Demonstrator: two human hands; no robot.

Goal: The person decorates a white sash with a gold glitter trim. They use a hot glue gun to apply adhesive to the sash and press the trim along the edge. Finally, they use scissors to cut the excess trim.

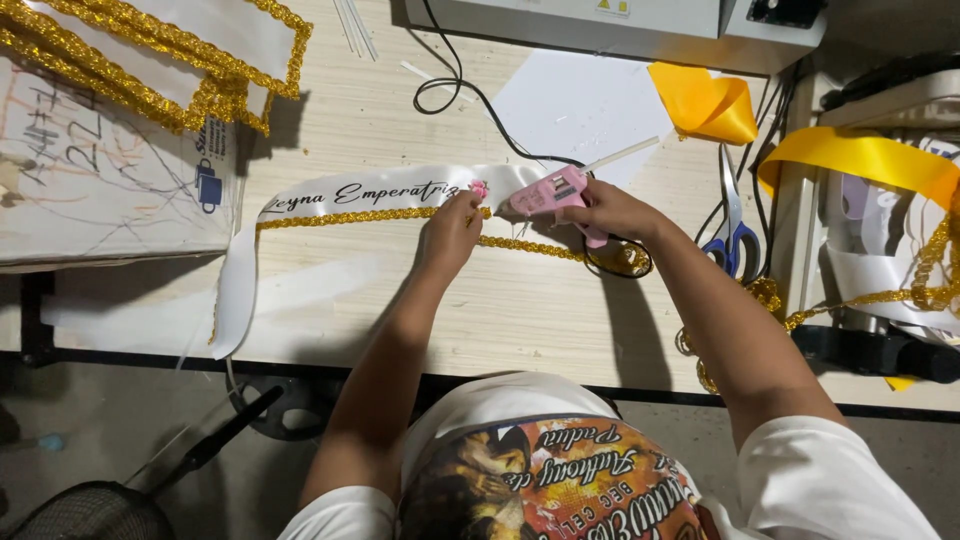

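Note:
A white satin sash [340, 195] with black script lies across the pale wooden table [520, 310]. Gold glitter trim [350, 216] runs along its lower edge. My left hand [452, 232] presses the trim against the sash with its fingertips, just left of the glue gun's nozzle. My right hand [610, 212] grips a pink hot glue gun [550, 192] with a white glue stick sticking out the back. The nozzle points left at the sash edge. Loose gold trim [560, 252] trails right under my right hand.
Blue-handled scissors [733, 235] lie right of my right arm. Yellow ribbon [705, 100] sits at the back, more yellow ribbon [860, 155] on a side rack. A black cord [470, 90] curls across the table. Gold-trimmed white pieces [170, 50] rest on a scribbled board at left.

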